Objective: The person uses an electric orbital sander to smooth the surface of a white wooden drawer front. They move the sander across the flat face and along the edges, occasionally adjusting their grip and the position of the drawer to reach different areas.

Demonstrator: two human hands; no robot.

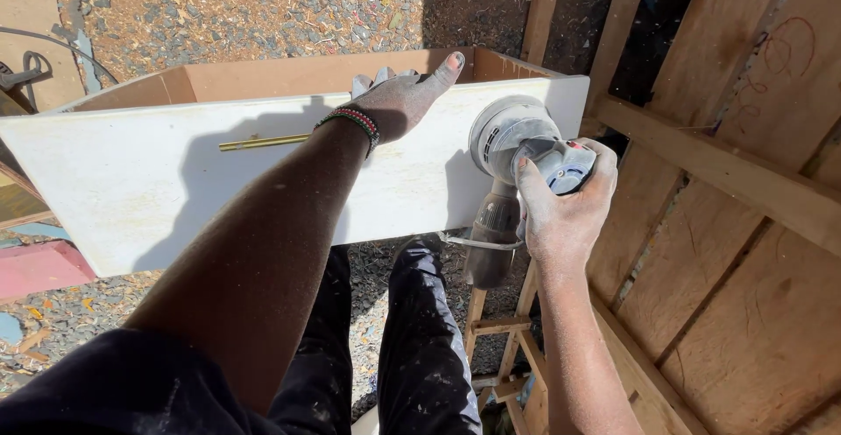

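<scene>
A long white-fronted drawer box (131, 172) with brown inner walls lies across my view, a thin brass handle (263, 142) on its face. My left hand (399, 102), dusty and with a beaded bracelet at the wrist, grips the top edge of the white front, fingers curled over the rim. My right hand (565, 203) holds a grey electric sander (512, 141) by its body. The sander's round pad is pressed flat against the right end of the white face, and its dust bag hangs below.
A wooden plank wall (727, 225) with cross battens stands close on the right. A wooden stand (508, 347) sits under the box. Gravel and wood shavings (263, 6) cover the ground beyond. My dusty black trousers (420, 339) are below.
</scene>
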